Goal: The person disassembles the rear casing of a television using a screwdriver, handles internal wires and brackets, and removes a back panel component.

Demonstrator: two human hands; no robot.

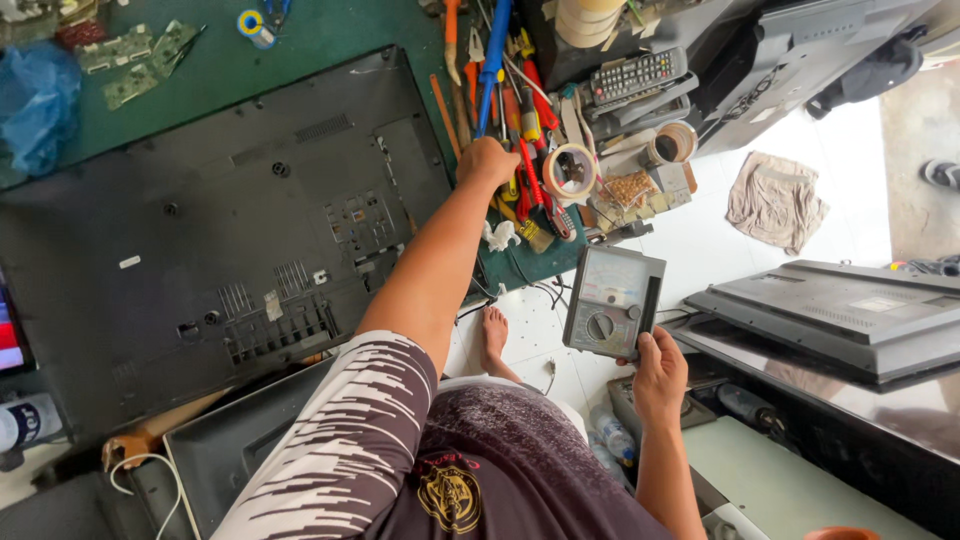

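The grey multimeter (612,301) (an analogue one, with a pale dial window on top and a round selector knob below) is held up over the white tiled floor (850,200), just off the near edge of the green surface (330,30). The right hand (659,375) has it by its lower right corner, fingers curled shut around the edge and the thumb lying on the front face. Black leads hang from the meter toward the surface edge.

The left hand (488,160) is stretched out over the surface, knuckles up and fingers bent down into a pile of hand tools (520,120): screwdrivers and pliers with red, blue, orange and yellow handles. Whether it grips any one of them cannot be told, since the fingertips are hidden under the hand. A roll of tape (569,170) lies just right of that hand, and a remote control (636,74) sits further back.

A large black television back panel (220,240) lies face down across the left part of the surface. Green circuit boards (140,60) and a blue plastic bag (35,105) lie beyond it. Another flat screen (830,315) rests at the right, and a crumpled beige cloth (775,198) lies on the floor
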